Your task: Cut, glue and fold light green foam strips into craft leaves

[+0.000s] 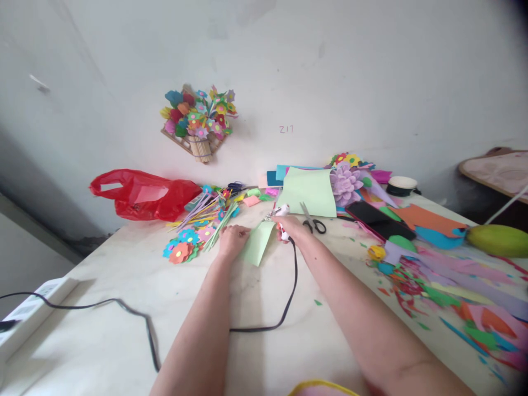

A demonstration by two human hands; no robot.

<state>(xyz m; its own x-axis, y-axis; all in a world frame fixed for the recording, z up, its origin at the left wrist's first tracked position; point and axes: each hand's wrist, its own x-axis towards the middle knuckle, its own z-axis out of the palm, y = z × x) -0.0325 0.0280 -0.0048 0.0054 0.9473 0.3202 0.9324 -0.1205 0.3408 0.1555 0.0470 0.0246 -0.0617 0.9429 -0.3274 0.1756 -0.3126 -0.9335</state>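
Note:
My right hand is closed around a white corded glue gun, its tip over the upper edge of a light green sheet. On the sheet's left side, my left hand has its fingers pressed together at the edge, pinching it. A black cord runs down from the gun. Scissors with black handles lie just right of my right hand. Paper flowers and green strips lie left of my left hand.
A red plastic bag lies at the back left. Behind the hands is a larger green sheet. A phone and many paper scraps cover the right side. A power strip sits at the left edge.

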